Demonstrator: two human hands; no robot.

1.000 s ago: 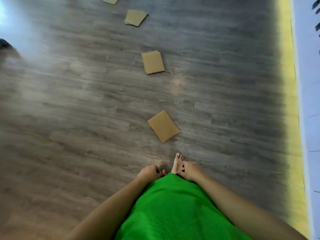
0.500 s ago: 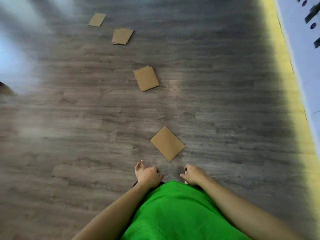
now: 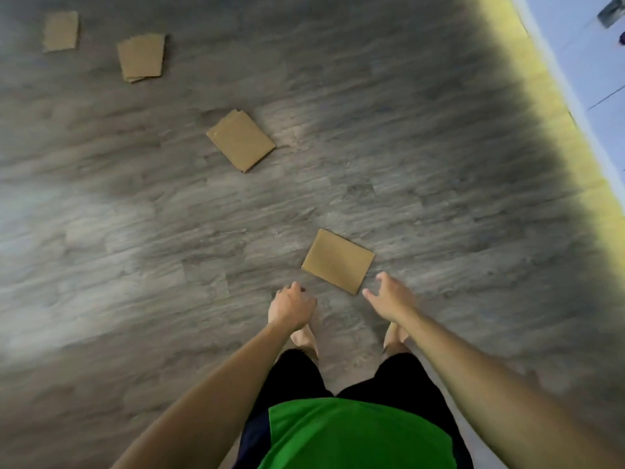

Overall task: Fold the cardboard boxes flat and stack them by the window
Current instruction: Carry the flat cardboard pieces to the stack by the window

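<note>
Presently I log four flattened boxes scattered unstacked: nearest box (image 3: pixel 338 261) at lower centre, others (image 3: pixel 240 140), (image 3: pixel 142 57), (image 3: pixel 61 31) trailing to upper left; right hand (image 3: pixel 389 296) fingers spread, left hand (image 3: pixel 290 304) loosely curled, both holding nothing, stacking outstanding.

Grey wood-plank floor (image 3: pixel 422 147), yellow strip (image 3: pixel 554 137) along its right edge, pale wall (image 3: pixel 581 52) beyond

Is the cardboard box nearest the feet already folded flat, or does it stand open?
Folded flat. The nearest cardboard box lies as one thin sheet on the floor, no raised walls or flaps showing. Neither hand touches it.
</note>
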